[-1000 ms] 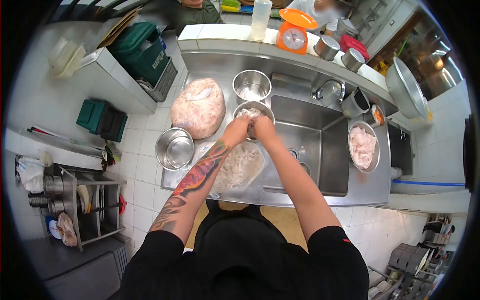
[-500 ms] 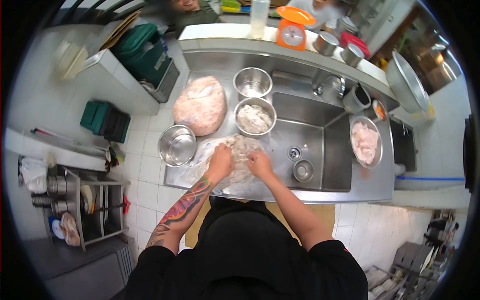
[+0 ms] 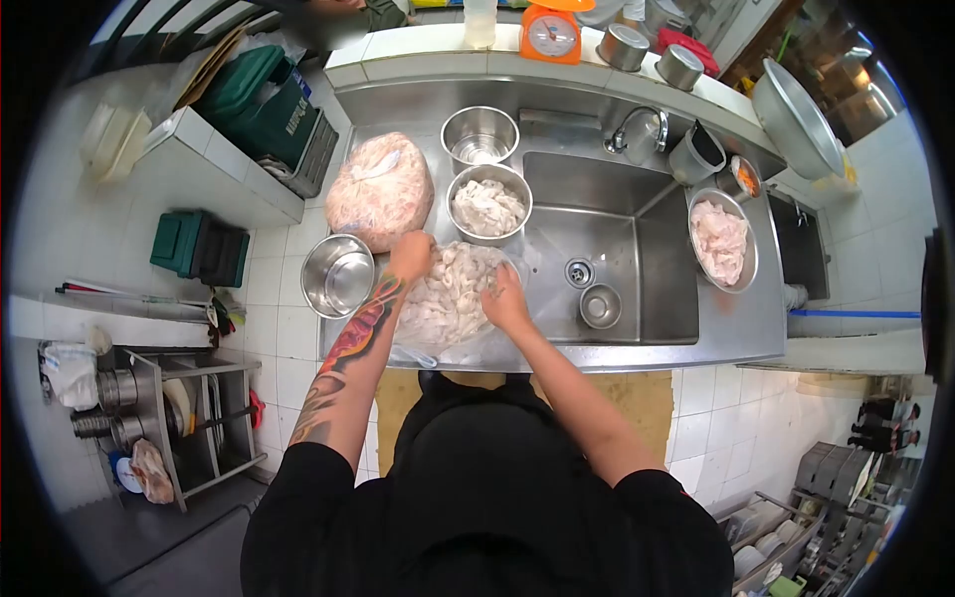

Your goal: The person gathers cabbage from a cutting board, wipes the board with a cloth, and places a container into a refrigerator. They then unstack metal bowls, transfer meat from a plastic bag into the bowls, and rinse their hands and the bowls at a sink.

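In front of me on the steel counter lies a clear plastic bag (image 3: pixel 445 308) full of pale, whitish meat-like pieces. My left hand (image 3: pixel 411 256) is closed on the bag's upper left edge, its fingertips partly hidden. At the right edge, my right hand (image 3: pixel 505 298) grips the plastic with bent fingers. Just beyond the bag stands a steel bowl (image 3: pixel 455 221) holding similar whitish pieces (image 3: pixel 487 207). A large plastic-wrapped lump of pinkish meat (image 3: pixel 378 194) sits beyond my left hand. To the left of the bag is a steel bowl (image 3: pixel 338 277).
Another steel bowl (image 3: pixel 479 134) stands at the back. On the right is a sink (image 3: pixel 622 239) with a small bowl (image 3: pixel 601 306) inside and a faucet (image 3: pixel 637 129) behind. A basin (image 3: pixel 751 269) of pale meat stands beyond it. An orange scale (image 3: pixel 552 38) rests on the ledge.
My hands have moved apart, left hand up and leftward, from close together over the bag. The bag is spread wider, and its pale contents show more plainly. The view has shifted slightly.
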The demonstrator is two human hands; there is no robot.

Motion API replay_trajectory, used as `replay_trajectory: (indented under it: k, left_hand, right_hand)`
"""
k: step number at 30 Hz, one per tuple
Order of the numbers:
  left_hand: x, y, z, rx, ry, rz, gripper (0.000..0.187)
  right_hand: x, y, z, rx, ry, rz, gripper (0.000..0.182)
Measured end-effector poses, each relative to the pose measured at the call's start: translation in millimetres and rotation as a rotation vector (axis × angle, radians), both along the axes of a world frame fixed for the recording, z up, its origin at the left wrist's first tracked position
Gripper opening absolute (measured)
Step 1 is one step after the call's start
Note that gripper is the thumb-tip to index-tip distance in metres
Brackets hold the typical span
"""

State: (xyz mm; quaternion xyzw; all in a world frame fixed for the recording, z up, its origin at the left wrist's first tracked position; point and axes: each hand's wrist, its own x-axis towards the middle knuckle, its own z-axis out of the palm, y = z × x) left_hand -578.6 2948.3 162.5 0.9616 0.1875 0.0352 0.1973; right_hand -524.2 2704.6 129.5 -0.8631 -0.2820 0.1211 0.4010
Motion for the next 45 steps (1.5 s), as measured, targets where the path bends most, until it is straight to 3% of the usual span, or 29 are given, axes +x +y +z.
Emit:
replay_trajectory:
  k: [2,4,8,12,14,15,17,21,26,30,33,36,39,41,42,44,45]
  left_hand:
    - [-2,0,1,-0.001,-0.031,-0.005,0.013]
    - [-3,5,-11,0.001,-0.063,-0.01,0.014]
    - [-5,8,-24,-0.376,-0.186,0.141,0.017]
    - [-10,4,-28,-0.615,-0.24,0.259,0.019]
    - [-12,0,-24,-0.609,-0.248,0.236,0.019]
    - [-14,0,-21,-0.601,-0.256,0.212,0.019]
    - [-16,0,-18,-0.59,-0.245,0.168,0.019]
    - [-13,8,-23,-0.628,-0.199,0.101,0.018]
    - [-12,8,-26,-0.548,-0.17,0.157,0.018]
    - [-13,1,-19,-0.536,-0.206,0.205,0.02]
    - [-9,1,-26,-0.555,-0.215,0.234,0.02]
    - [-7,2,-24,-0.488,-0.196,0.239,0.019]
    - [-6,-5,-15,-0.367,-0.236,0.287,0.016]
    - [-8,-18,18,-0.218,-0.357,0.176,0.014]
    - [-9,-27,28,-0.064,-0.468,0.064,0.012]
    - [-10,-42,25,-0.159,-0.373,-0.027,0.012]
    - [-9,-50,22,-0.251,-0.276,-0.119,0.015]
  right_hand:
    - [5,5,-12,0.054,-0.14,0.014,0.064]
    - [13,11,-13,0.146,-0.087,0.007,0.063]
    - [29,18,-6,0.227,0.17,-0.018,0.057]
    - [29,21,8,0.257,0.188,0.061,0.051]
    - [26,19,24,0.104,-0.069,0.223,0.047]
    - [22,21,38,0.106,-0.069,0.227,0.047]
    - [9,27,64,0.179,-0.275,0.26,0.041]
    - [-12,62,74,0.377,-0.338,0.26,0.035]
    - [-20,44,55,0.097,-0.488,0.412,0.032]
    - [-20,38,55,0.03,-0.427,0.473,0.034]
    - [-26,48,59,0.148,-0.387,0.42,0.04]
    - [-33,44,49,0.027,-0.489,0.407,0.04]
    - [-24,22,57,0.039,-0.317,0.55,0.039]
    - [-10,6,64,0.213,-0.288,0.243,0.028]
    - [0,0,64,0.214,-0.29,0.249,0.028]
    - [23,-5,60,0.032,-0.335,-0.081,0.027]
    - [30,-4,55,0.035,-0.334,-0.087,0.027]
